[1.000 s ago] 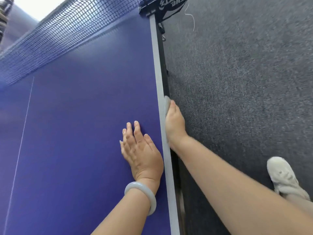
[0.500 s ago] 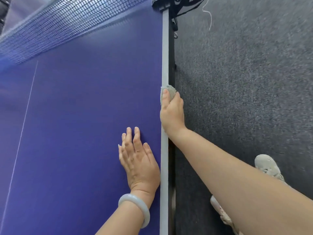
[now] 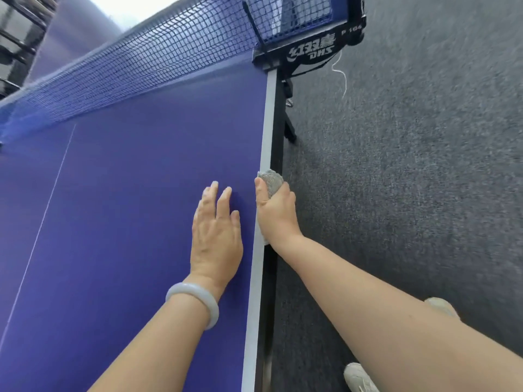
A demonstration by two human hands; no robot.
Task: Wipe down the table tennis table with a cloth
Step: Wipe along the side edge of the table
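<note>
Right hand (image 3: 276, 213) grips grey cloth (image 3: 271, 181) (bunched) against table edge (image 3: 261, 222).

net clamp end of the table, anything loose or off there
A thin white cord dangles loose from the black net clamp at the edge of the table, hanging free above the grey carpet instead of being tucked in. The net stands upright, and the blue top shows no spill or damage.

Past our right hand (image 3: 278, 216) and its cloth (image 3: 271, 181), the white edge line (image 3: 268, 123) runs open up to the black net clamp (image 3: 305, 49), where the net (image 3: 141, 66) bars the way. Our left hand (image 3: 216, 236) lies flat just beside; the table (image 3: 127, 193) is open leftward.
</note>
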